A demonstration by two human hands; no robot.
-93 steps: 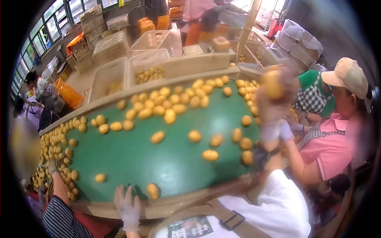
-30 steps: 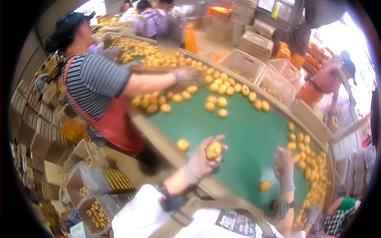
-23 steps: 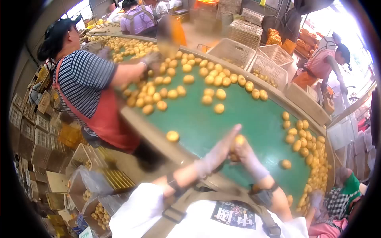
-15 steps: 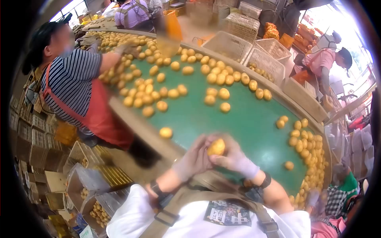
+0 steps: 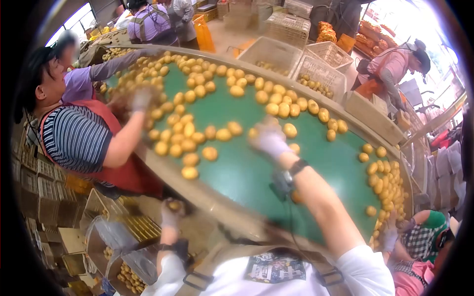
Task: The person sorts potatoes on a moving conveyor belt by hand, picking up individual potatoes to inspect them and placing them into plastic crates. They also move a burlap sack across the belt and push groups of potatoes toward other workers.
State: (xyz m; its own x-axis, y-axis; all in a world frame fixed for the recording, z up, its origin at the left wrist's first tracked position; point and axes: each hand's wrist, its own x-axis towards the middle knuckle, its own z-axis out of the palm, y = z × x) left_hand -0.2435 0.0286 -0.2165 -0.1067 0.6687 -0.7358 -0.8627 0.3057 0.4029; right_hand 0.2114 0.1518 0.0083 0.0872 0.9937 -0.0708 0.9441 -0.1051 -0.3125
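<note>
My left hand (image 5: 171, 217), gloved, is low beside the table's near edge, above the boxes, with its fingers closed around a brownish potato (image 5: 174, 204). My right hand (image 5: 270, 140), also in a pale glove, reaches forward over the green sorting table (image 5: 232, 165). Its blurred fingers are at a few yellow potatoes; one potato (image 5: 253, 133) shows at their left side and another potato (image 5: 290, 130) lies just to the right. Whether those fingers grip anything is hidden. A small dark device (image 5: 283, 181) with a cable hangs near my right wrist.
Many potatoes (image 5: 187, 130) cover the table's left and far side, and a heap (image 5: 387, 182) lies at its right end. A co-worker in a striped shirt (image 5: 74, 133) works on my left. Plastic crates (image 5: 271, 52) stand beyond the far rim. Boxes of potatoes (image 5: 129, 276) sit low left.
My hands have parted: the left went down left off the table with a potato, the right stretched forward to the potatoes. The striped-shirt co-worker's arm moved, and more potatoes lie mid-table.
</note>
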